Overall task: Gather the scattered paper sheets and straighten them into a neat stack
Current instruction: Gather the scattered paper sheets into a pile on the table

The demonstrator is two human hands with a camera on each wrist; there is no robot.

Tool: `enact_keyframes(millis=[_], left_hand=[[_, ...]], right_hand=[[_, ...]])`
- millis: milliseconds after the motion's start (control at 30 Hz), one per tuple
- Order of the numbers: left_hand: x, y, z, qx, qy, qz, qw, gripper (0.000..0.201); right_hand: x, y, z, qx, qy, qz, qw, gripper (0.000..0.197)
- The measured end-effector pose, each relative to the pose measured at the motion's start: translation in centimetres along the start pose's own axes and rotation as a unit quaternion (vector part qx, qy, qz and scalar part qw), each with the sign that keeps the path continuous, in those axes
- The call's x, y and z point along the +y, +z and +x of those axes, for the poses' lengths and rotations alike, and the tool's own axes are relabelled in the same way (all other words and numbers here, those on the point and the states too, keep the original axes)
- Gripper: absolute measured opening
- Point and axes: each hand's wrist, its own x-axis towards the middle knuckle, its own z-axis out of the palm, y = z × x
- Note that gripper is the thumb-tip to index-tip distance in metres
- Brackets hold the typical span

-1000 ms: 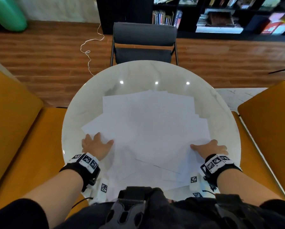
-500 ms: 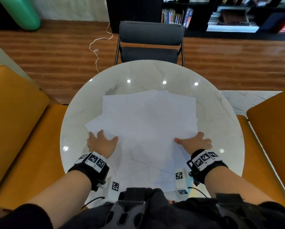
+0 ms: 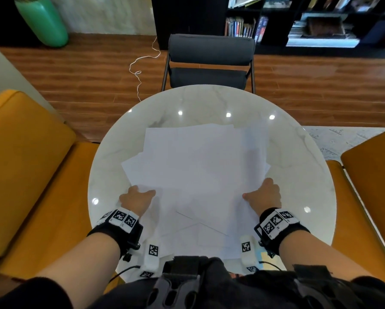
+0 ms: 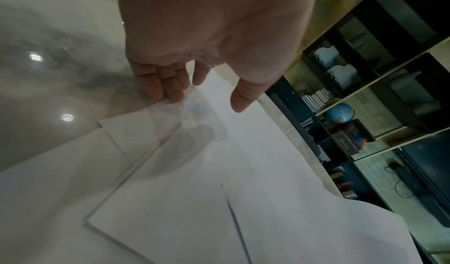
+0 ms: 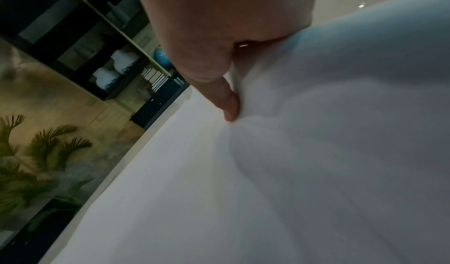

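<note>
Several white paper sheets (image 3: 198, 175) lie overlapped and askew on the round white marble table (image 3: 298, 175). My left hand (image 3: 136, 199) is at the pile's near left edge. In the left wrist view its straight fingers (image 4: 165, 87) touch a sheet's edge (image 4: 136, 125) on the tabletop, and the thumb (image 4: 243, 98) hovers over the paper. My right hand (image 3: 263, 195) is at the near right edge. Its thumb (image 5: 226, 102) presses into the sheets (image 5: 316, 152), which buckle up against the palm and hide the fingers.
A dark chair (image 3: 209, 61) stands at the table's far side. Orange seats (image 3: 31, 163) flank the table on the left and right (image 3: 374, 175). A white cable (image 3: 140, 70) lies on the wooden floor. Black bookshelves (image 3: 298, 18) line the back.
Both hands have moved forward and toward each other. The right hand slid left, pushing the right-hand sheets into the pile, so the spread is narrower.
</note>
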Motion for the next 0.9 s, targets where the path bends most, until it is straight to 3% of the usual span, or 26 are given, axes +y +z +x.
enact_keyframes(millis=[100, 200, 267, 367, 433, 567, 667, 767, 900], left_hand=[[0.2, -0.1, -0.3, -0.019, 0.019, 0.0, 1.0, 0.081], [0.5, 0.0, 0.0, -0.058, 0.045, -0.024, 0.997, 0.083], [0.6, 0.0, 0.0, -0.07, 0.055, -0.029, 0.996, 0.083], [0.4, -0.3, 0.0, -0.035, 0.049, -0.035, 0.998, 0.089], [0.4, -0.3, 0.1, -0.03, 0.036, -0.056, 0.997, 0.085], [0.3, 0.0, 0.6, -0.069, 0.022, -0.129, 0.989, 0.085], [0.4, 0.0, 1.1, -0.085, 0.015, -0.124, 0.989, 0.084], [0.3, -0.2, 1.5, -0.093, 0.017, -0.102, 0.99, 0.077], [0.3, -0.2, 1.8, -0.095, 0.023, -0.083, 0.992, 0.073]], right_hand=[[0.8, -0.4, -0.1, -0.023, -0.065, 0.114, 0.991, 0.041], [0.9, -1.0, -0.1, -0.035, -0.096, 0.158, 0.982, 0.04], [0.8, -1.5, 0.2, -0.01, -0.097, 0.177, 0.979, 0.044], [0.9, -2.5, 1.0, 0.039, -0.097, 0.147, 0.984, 0.025], [1.1, -2.9, 1.6, 0.006, -0.083, 0.129, 0.988, 0.022], [1.4, -2.4, 2.0, -0.089, -0.05, 0.142, 0.985, 0.046], [1.5, -1.7, 1.6, -0.118, -0.053, 0.134, 0.982, 0.039], [1.7, -1.9, 1.2, -0.156, -0.031, 0.198, 0.967, 0.028], [1.9, -2.2, 1.4, -0.182, -0.022, 0.275, 0.944, 0.036]])
